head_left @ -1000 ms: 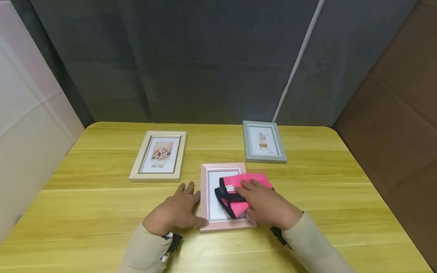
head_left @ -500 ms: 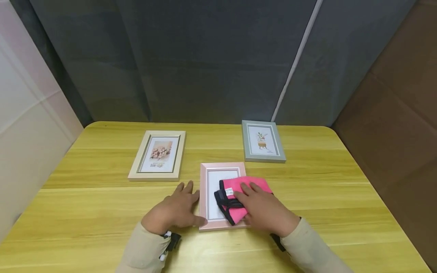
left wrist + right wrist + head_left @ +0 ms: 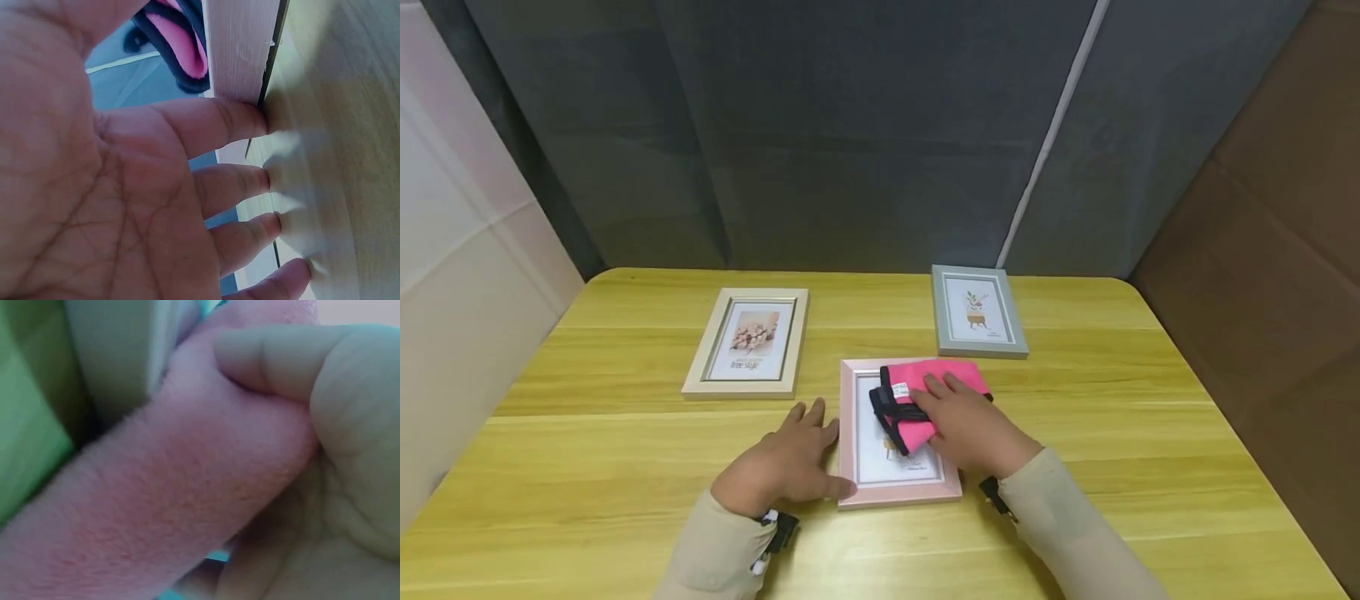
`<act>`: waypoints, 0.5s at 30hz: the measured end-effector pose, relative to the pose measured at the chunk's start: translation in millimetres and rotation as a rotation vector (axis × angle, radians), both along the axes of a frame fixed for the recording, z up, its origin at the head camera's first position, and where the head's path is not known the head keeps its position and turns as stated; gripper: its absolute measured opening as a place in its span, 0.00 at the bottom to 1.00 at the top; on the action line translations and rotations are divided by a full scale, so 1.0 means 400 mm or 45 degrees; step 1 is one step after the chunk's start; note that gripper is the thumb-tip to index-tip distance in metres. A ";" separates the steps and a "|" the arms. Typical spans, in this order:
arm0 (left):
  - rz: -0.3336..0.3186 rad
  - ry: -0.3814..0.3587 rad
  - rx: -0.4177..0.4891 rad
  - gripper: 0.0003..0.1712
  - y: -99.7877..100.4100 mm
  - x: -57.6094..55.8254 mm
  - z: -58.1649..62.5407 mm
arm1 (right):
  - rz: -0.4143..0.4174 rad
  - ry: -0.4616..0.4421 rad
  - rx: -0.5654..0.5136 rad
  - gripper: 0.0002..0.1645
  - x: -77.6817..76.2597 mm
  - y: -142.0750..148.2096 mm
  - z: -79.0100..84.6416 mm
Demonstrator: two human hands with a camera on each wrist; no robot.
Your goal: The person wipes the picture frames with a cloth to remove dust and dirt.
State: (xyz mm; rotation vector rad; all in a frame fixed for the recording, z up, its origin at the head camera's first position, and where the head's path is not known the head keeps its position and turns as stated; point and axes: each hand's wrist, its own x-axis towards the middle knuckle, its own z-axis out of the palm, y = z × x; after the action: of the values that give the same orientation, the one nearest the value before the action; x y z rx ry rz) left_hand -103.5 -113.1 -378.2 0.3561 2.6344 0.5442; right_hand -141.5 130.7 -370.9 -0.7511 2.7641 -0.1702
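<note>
A pink picture frame [image 3: 901, 494] lies flat on the table, a plant print partly showing under its glass. Over its upper right part is a folded pink cloth [image 3: 917, 437] with black edging and a white label. My right hand [image 3: 972, 429] grips this cloth against the glass; in the right wrist view the thumb digs into the fuzzy cloth [image 3: 156, 487]. At the frame's left edge is my left hand [image 3: 786, 467], fingers spread. Its thumb rests on the lower left corner, and the left wrist view has the index finger [image 3: 212, 125] touching the frame's side [image 3: 240, 50].
A cream picture frame [image 3: 700, 387] lies at the back left of the wooden table [image 3: 587, 467]. Behind the pink one, to the right, lies a grey-blue picture frame [image 3: 985, 349]. A dark curtain [image 3: 850, 142] hangs past the table's far edge.
My right hand and the cloth slid slightly down the glass, then up toward the frame's top edge, uncovering the lower part of the print. The left hand stays in place.
</note>
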 end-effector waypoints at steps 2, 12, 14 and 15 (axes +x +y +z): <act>0.002 0.003 0.006 0.53 0.002 0.002 0.000 | 0.044 0.011 0.003 0.34 0.030 0.010 0.003; -0.009 0.009 -0.002 0.53 0.002 0.001 0.001 | 0.204 0.086 0.002 0.30 0.147 0.037 0.015; -0.016 0.008 -0.004 0.53 0.001 0.000 0.000 | 0.183 0.092 -0.002 0.32 0.135 0.034 0.008; -0.017 0.006 -0.004 0.53 0.000 -0.001 -0.001 | 0.167 0.088 0.001 0.33 0.124 0.031 0.004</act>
State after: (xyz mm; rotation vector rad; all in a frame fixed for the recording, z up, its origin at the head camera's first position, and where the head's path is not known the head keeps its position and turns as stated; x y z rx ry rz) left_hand -103.9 -113.0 -378.6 0.3738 2.6355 0.5359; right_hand -92.0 143.2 -369.3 -0.9516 2.7673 -0.1194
